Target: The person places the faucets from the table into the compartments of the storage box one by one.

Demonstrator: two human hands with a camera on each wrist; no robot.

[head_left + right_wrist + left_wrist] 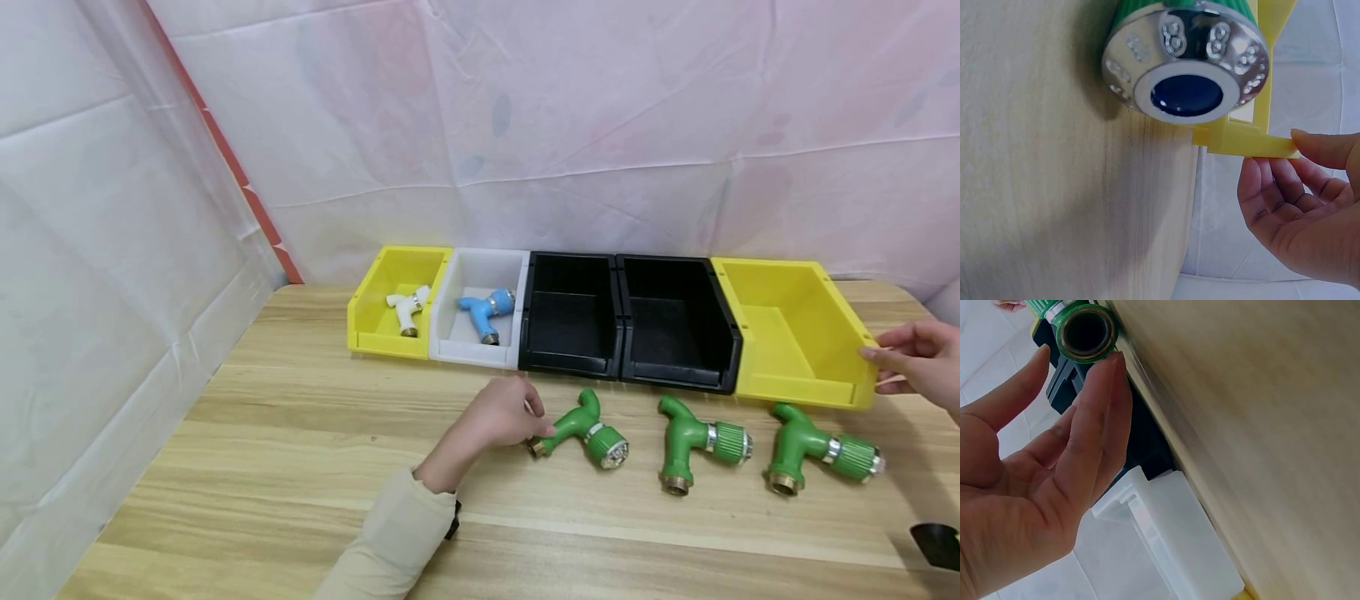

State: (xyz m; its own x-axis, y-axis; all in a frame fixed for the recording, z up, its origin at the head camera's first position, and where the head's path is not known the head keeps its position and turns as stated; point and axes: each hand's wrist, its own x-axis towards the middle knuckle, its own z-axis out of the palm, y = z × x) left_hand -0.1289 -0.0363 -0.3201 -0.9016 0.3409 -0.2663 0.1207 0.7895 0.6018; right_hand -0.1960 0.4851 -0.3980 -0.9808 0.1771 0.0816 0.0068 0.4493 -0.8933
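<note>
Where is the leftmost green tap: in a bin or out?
Out: the head view shows the tap in front of the black bins.

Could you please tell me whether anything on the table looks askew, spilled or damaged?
One thing is askew: the leftmost green, Y-shaped tap with a brass end, by the left hand, lies at a different angle from the middle green tap and rightmost green tap, which point roughly alike. Nothing appears spilled or damaged.

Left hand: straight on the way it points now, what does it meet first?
The leftmost green tap, near its brass threaded end. The left hand is right at it, seemingly touching in the left wrist view, though depth makes exact contact hard to confirm.
</note>
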